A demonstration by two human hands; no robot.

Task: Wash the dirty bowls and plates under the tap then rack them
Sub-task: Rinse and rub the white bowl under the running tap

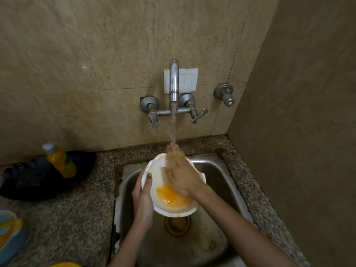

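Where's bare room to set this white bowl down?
Granite counter between the left rim of the sink, the black bag and the blue dish; also the sink floor near the drain. Crowded: the far left counter; right strip is narrow.

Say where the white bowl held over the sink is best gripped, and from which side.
Probably its left rim, coming from the left. The white bowl seems tipped toward the person, with orange residue pooled at its near side, and the right hand lies flat on the far inner wall under the water stream. The left hand grips there, thumb inside the rim.
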